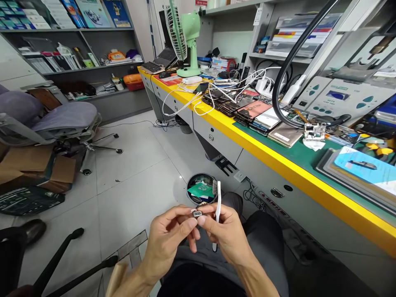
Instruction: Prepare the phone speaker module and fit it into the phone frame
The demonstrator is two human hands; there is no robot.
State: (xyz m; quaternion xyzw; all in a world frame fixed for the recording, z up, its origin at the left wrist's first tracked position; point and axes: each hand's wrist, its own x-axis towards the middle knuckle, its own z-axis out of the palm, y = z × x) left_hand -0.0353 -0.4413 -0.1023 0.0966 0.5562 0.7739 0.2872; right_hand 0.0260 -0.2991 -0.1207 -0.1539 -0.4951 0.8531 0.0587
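Observation:
Above my lap, my left hand (173, 231) and my right hand (223, 233) meet at the fingertips. Between both thumbs and index fingers is a small metal-rimmed part (197, 214) with a dark, roughly rectangular face; its exact kind is too small to make out. A white toothbrush (218, 202) stands nearly upright in my right hand, its grey bristles at the top facing left. Part of its handle is hidden behind the fingers, and the lower end shows below them. Both hands are closed.
A waste bin (189, 194) stands just beyond my hands. On the right runs a yellow-edged workbench (260, 153) with several phones (255, 110), white cables (204, 108) and a green fan (190, 41). An office chair (66, 117) and cardboard boxes (26, 163) are at left.

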